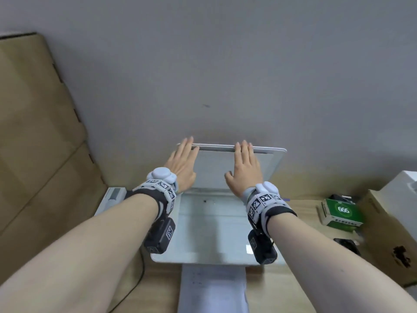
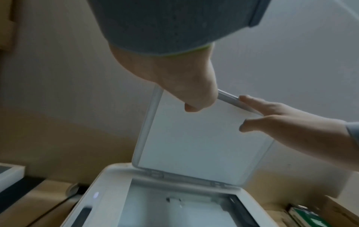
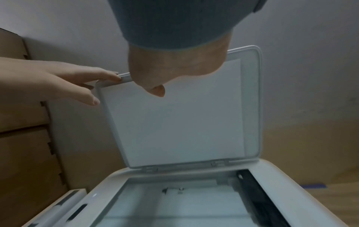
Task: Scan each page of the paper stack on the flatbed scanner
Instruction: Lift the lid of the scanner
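One scanner (image 1: 214, 231) stands on the desk (image 1: 300, 224), with one lid (image 1: 274, 163) raised. Two hands are on the lid: the left hand (image 1: 182, 163) and the right hand (image 1: 244, 170). One sheet of paper (image 1: 212, 290) lies at the near edge. One green box (image 1: 340, 214) and one cardboard box (image 1: 388, 236) sit toward the right edge.
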`<action>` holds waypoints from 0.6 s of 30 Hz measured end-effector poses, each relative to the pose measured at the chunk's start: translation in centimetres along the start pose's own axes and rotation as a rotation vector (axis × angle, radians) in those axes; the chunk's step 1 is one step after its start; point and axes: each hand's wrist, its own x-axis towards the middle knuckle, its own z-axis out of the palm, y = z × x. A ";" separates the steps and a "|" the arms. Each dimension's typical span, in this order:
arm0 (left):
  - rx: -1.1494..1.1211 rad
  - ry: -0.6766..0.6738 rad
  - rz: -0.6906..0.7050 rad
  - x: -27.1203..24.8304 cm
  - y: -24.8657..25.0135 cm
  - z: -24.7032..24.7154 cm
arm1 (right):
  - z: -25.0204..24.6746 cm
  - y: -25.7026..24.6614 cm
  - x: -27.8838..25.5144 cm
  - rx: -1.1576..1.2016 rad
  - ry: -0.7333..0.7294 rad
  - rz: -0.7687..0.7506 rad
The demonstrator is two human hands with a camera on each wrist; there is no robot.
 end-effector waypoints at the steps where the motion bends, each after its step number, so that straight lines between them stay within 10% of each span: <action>1: 0.002 0.001 0.004 0.7 -0.2 0.2 | 0.3 0.0 0.8 0.008 0.022 -0.013; 18: 0.052 0.085 -0.009 9.1 -2.7 4.2 | 5.0 2.6 9.1 -0.050 0.120 -0.043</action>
